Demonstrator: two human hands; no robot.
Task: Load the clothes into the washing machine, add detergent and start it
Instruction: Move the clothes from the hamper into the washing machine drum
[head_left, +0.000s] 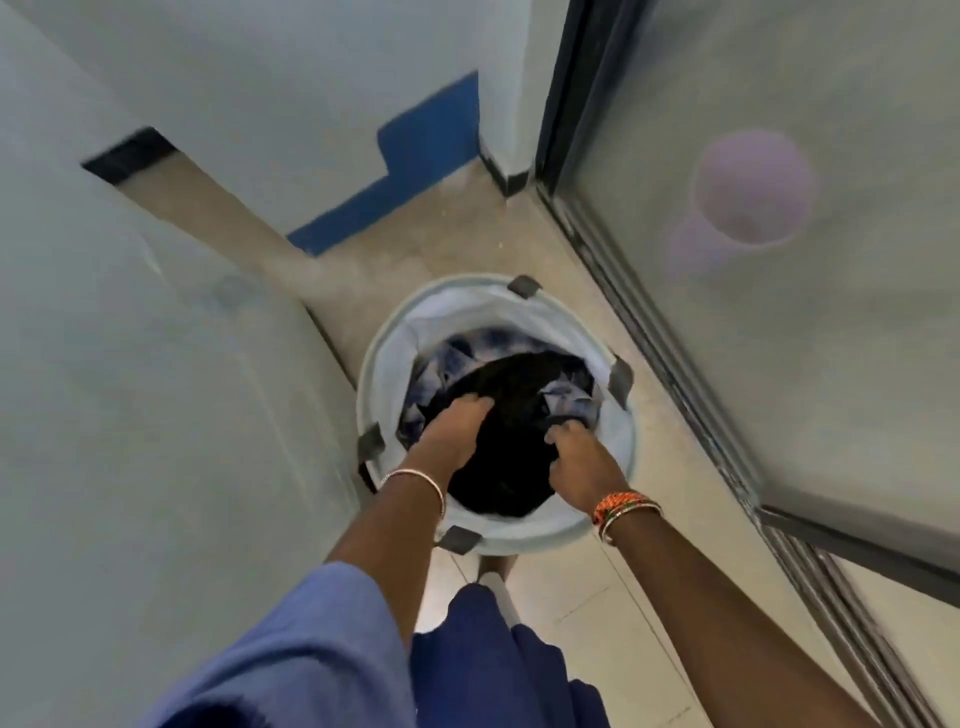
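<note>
A round white laundry basket (387, 358) stands on the floor below me, holding a black garment (511, 415) on top of blue-and-white tie-dye cloth (457, 356). Both my hands reach down into it. My left hand (449, 423) lies on the black garment's left side, its fingertips dug into the cloth. My right hand (576, 457) grips the black garment's right edge with curled fingers. The view is blurred by motion. No washing machine or detergent is in sight.
A pale wall (130, 389) rises close on the left. A frosted glass door (779, 338) in a dark frame runs along the right, with a pink jug (748, 192) showing dimly behind it. Beige tiled floor (415, 249) surrounds the basket.
</note>
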